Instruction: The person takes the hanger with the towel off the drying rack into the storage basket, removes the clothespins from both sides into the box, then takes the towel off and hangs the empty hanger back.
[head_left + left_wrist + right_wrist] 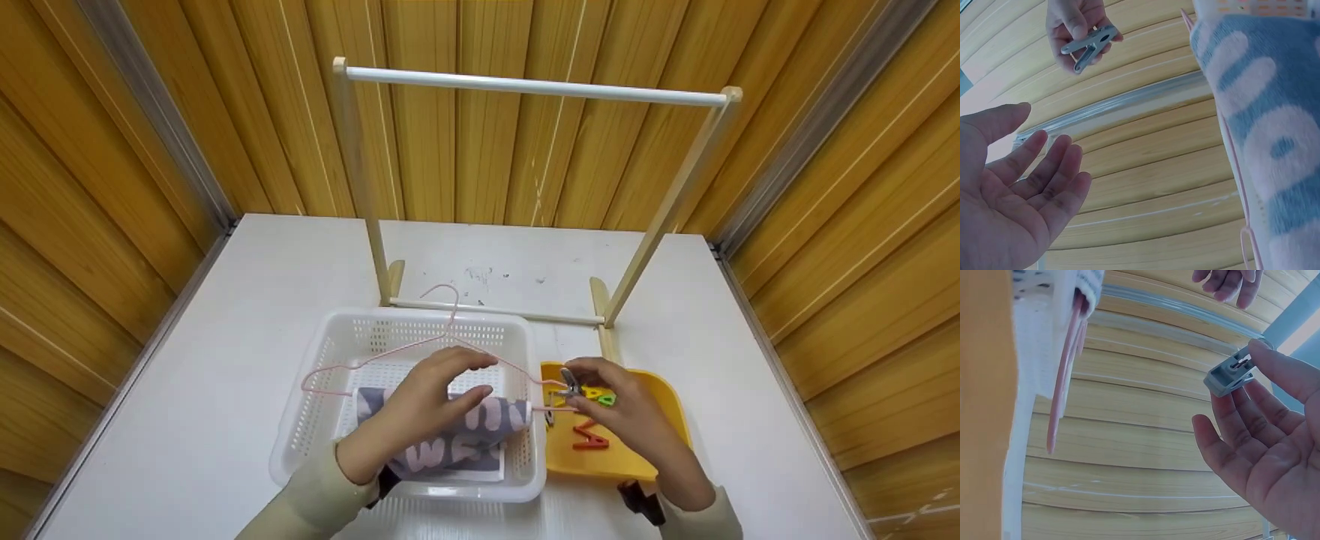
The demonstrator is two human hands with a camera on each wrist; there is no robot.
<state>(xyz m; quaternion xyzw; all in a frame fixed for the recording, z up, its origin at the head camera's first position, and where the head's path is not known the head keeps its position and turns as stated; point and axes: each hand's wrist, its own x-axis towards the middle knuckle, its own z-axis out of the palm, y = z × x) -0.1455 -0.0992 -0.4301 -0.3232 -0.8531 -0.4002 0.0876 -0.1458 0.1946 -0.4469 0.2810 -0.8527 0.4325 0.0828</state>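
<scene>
A grey clothes peg (570, 381) is pinched between the thumb and fingers of my right hand (626, 409), over the left part of the yellow tray. The right wrist view shows the same peg (1233, 374) held at one end. My left hand (427, 394) hovers above the towel with thumb and fingers apart, holding nothing; its palm (1010, 208) shows in the left wrist view. A blue-grey towel (484, 417) with pale lettering lies folded over the lower bar of a pink hanger (405, 347). Both rest at the white basket, the hanger's right end reaching over the tray.
The white perforated basket (409, 491) stands at front centre. Touching its right side is the yellow tray (559, 461) with a red peg (591, 442), a green peg (606, 400) and others. Behind rises a wooden rack with a white top rail (540, 88). Wood-look walls enclose the table.
</scene>
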